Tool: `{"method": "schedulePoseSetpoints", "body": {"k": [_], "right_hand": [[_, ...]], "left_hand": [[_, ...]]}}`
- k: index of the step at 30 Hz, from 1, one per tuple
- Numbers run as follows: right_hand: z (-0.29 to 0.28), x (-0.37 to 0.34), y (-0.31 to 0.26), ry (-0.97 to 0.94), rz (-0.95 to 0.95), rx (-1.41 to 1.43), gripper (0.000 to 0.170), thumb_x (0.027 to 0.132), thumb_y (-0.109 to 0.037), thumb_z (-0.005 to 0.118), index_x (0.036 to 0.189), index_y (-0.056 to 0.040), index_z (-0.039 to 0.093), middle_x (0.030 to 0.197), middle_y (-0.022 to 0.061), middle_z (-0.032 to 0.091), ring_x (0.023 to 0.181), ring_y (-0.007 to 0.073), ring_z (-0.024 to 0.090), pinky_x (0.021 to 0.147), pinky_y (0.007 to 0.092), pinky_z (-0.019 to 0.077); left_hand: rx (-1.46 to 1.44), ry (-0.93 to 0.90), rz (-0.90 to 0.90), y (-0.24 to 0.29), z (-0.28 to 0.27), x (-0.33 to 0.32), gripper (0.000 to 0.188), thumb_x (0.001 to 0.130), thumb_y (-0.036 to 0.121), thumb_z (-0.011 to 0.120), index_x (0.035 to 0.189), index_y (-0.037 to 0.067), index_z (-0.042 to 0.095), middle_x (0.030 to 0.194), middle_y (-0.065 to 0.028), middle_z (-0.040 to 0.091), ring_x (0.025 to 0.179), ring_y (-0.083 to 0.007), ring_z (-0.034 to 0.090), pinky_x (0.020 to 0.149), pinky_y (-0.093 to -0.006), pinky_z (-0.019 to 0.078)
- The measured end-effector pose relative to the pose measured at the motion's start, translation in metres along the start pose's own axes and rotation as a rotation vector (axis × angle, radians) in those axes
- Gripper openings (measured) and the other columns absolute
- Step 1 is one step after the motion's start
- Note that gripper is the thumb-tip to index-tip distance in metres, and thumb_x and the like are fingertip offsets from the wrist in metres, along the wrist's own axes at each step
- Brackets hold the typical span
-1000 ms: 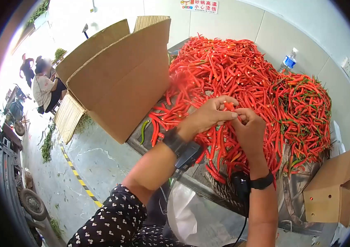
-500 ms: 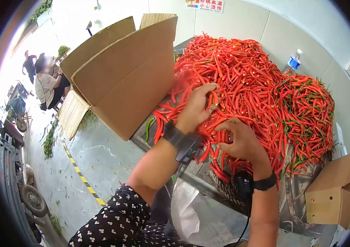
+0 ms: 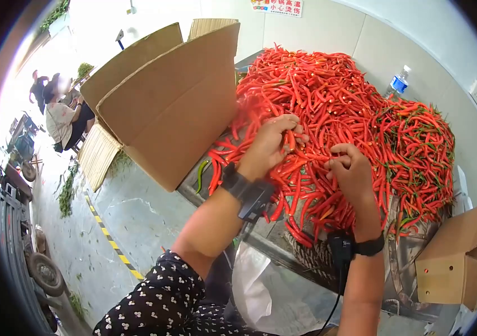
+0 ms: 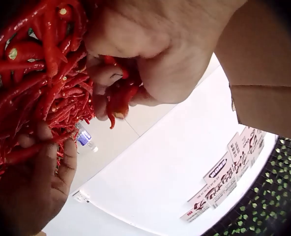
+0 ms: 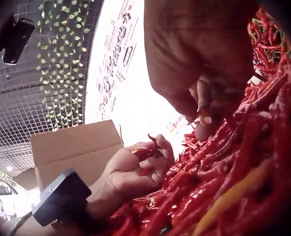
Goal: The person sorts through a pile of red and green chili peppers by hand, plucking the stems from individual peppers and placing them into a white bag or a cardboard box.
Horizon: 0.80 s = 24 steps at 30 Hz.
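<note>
My left hand [image 3: 267, 144] is over the left part of a big heap of red chili peppers [image 3: 322, 89]. Its fingers curl round a few red chilies [image 4: 120, 101], whose ends poke out past the fingers in the left wrist view. To the right, my right hand [image 3: 356, 176] is low over the front of the heap, fingers bent. A single red chili [image 4: 25, 153] lies across its fingers in the left wrist view, pinched there. The right wrist view shows a pale end at those fingertips; the rest is hidden by the hand.
A tall cardboard box [image 3: 171, 106] stands left of the heap, with a green chili [image 3: 200, 175] near its base. Chilies with green stems [image 3: 418, 151] are piled at the right, by a water bottle [image 3: 399, 83] and a smaller box [image 3: 454, 257]. Two people are at far left.
Both hands were together over the heap; then they parted. My left hand moved up and left with its chilies. My right hand dipped to the heap with spread fingers, then rose rightward, fingers drawn together.
</note>
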State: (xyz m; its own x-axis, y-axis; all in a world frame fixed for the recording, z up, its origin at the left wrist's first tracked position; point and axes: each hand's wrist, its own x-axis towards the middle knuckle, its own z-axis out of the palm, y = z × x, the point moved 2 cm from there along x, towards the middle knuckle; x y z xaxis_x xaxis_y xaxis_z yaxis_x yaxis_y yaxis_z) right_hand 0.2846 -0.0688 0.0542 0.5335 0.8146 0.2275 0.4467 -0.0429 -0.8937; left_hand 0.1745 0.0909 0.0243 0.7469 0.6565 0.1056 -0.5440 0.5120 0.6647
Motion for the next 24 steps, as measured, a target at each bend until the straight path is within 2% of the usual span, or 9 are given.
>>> {"method": "schedulePoseSetpoints", "body": {"k": [2,5,8,11,15,17,20,22,24], "right_hand": [[0.001,0.001,-0.002,-0.005,-0.012,0.062,0.023,0.077,-0.005,0.058,0.098,0.002,0.053,0.073,0.0115,0.066,0.057,0.0134,0.062,0.051,0.0233,0.0455],[0.007,-0.001,-0.006,-0.022,-0.028,0.16,0.027,0.077,-0.006,0.059,0.102,0.003,0.05,0.071,0.0109,0.066,0.057,0.0116,0.061,0.05,0.0228,0.0454],[0.015,-0.002,-0.004,-0.038,-0.06,0.151,0.028,0.077,-0.007,0.059,0.102,0.0027,0.05,0.069,0.0106,0.065,0.057,0.0112,0.061,0.05,0.0231,0.0452],[0.017,-0.002,-0.001,-0.056,-0.075,0.099,0.028,0.078,-0.007,0.059,0.102,0.0026,0.05,0.069,0.0099,0.065,0.057,0.0105,0.06,0.05,0.0229,0.0451],[0.015,0.001,0.005,-0.089,-0.084,0.033,0.028,0.078,-0.008,0.059,0.103,0.0026,0.051,0.068,0.0085,0.065,0.057,0.0095,0.059,0.05,0.0227,0.0451],[0.015,0.0,0.001,-0.059,-0.056,0.114,0.028,0.078,-0.009,0.059,0.102,0.0028,0.051,0.068,0.0087,0.065,0.057,0.0095,0.059,0.051,0.0229,0.0453],[0.016,0.0,0.001,-0.029,-0.036,0.198,0.027,0.079,-0.011,0.059,0.101,0.0031,0.052,0.068,0.0093,0.065,0.057,0.0094,0.059,0.053,0.0241,0.0456],[0.015,0.002,0.005,-0.026,-0.04,0.198,0.026,0.079,-0.013,0.059,0.099,0.0033,0.053,0.068,0.0097,0.065,0.057,0.0093,0.059,0.054,0.025,0.0457],[0.011,0.005,0.01,-0.003,-0.07,0.048,0.025,0.079,-0.015,0.059,0.097,0.0016,0.054,0.068,0.0096,0.065,0.056,0.0117,0.059,0.055,0.0264,0.0456]], "left_hand": [[0.174,-0.192,-0.127,-0.002,0.0,0.0,0.013,0.085,0.016,0.056,0.09,0.003,0.056,0.07,-0.0034,0.053,0.067,-0.0109,0.058,0.041,-0.0186,0.039],[0.23,-0.24,-0.154,-0.009,0.013,-0.009,0.015,0.087,0.016,0.055,0.094,0.003,0.057,0.068,0.0006,0.048,0.063,-0.0062,0.051,0.046,-0.0167,0.0366],[0.343,-0.324,-0.251,-0.01,0.02,-0.015,0.014,0.086,0.013,0.056,0.094,0.001,0.057,0.07,0.0004,0.053,0.059,-0.0059,0.049,0.051,-0.0176,0.0404],[0.457,-0.256,-0.17,-0.014,0.019,-0.014,0.014,0.087,0.015,0.057,0.09,0.002,0.058,0.071,-0.0001,0.054,0.059,-0.0053,0.049,0.051,-0.0175,0.0393],[0.529,-0.242,-0.231,0.002,0.036,-0.028,0.013,0.087,0.015,0.057,0.089,0.003,0.058,0.072,-0.0005,0.055,0.059,-0.0049,0.049,0.051,-0.0175,0.0398],[0.592,-0.145,-0.177,0.006,0.042,-0.033,0.013,0.087,0.016,0.057,0.088,0.003,0.057,0.072,-0.0001,0.056,0.058,-0.0044,0.048,0.051,-0.0173,0.0391],[0.563,-0.257,-0.254,-0.007,0.032,-0.024,0.014,0.087,0.017,0.056,0.09,0.003,0.057,0.072,-0.0001,0.057,0.058,-0.0043,0.047,0.049,-0.0181,0.0379],[0.587,-0.273,-0.223,-0.009,0.029,-0.021,0.014,0.087,0.017,0.057,0.088,0.004,0.057,0.071,-0.0001,0.056,0.056,-0.0045,0.047,0.048,-0.0185,0.0373],[0.612,-0.289,-0.188,-0.01,0.023,-0.017,0.014,0.087,0.018,0.057,0.086,0.004,0.056,0.07,-0.0002,0.055,0.055,-0.0046,0.047,0.047,-0.019,0.0367]]}}
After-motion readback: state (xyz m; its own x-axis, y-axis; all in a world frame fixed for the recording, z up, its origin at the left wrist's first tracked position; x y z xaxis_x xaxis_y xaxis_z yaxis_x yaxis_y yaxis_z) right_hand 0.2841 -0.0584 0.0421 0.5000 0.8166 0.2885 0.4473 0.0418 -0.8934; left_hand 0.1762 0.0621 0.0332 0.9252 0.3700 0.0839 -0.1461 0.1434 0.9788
